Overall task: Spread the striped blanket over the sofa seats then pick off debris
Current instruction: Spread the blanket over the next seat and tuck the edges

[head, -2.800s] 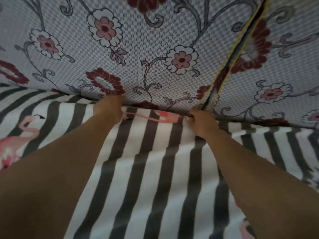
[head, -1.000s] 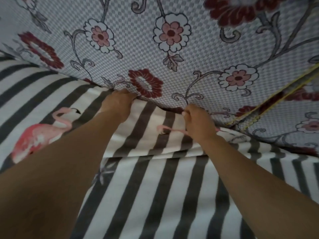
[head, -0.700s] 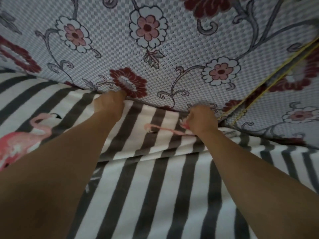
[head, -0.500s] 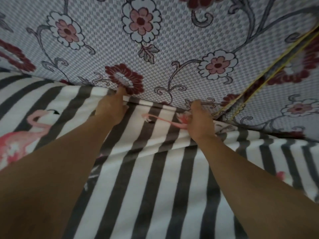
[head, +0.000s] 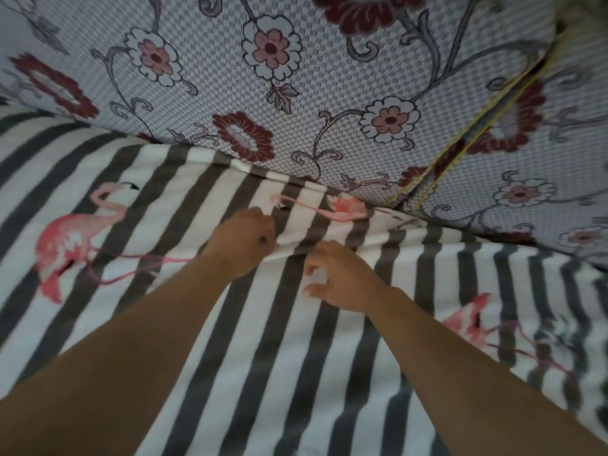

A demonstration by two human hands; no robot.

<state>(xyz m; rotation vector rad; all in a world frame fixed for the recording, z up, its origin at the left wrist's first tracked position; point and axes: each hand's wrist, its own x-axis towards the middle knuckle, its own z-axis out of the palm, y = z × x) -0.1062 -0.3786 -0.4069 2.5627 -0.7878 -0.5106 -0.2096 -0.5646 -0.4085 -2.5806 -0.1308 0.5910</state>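
The blanket [head: 296,357] lies under both hands and reaches the floral cushions [head: 329,77] beyond them. The left hand [head: 241,240] pinches a raised fold in it. Just beside, the right hand [head: 342,278] hovers with fingers loosely spread, empty. The frame's right side is blurred.

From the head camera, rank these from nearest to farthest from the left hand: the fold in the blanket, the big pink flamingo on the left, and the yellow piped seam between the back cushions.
From the left hand:
1. Fold in the striped blanket, right at its fingers, towards the right hand.
2. Big pink flamingo, printed flat on the seat, off to the left.
3. Yellow piped seam, up on the floral back cushions, far right.
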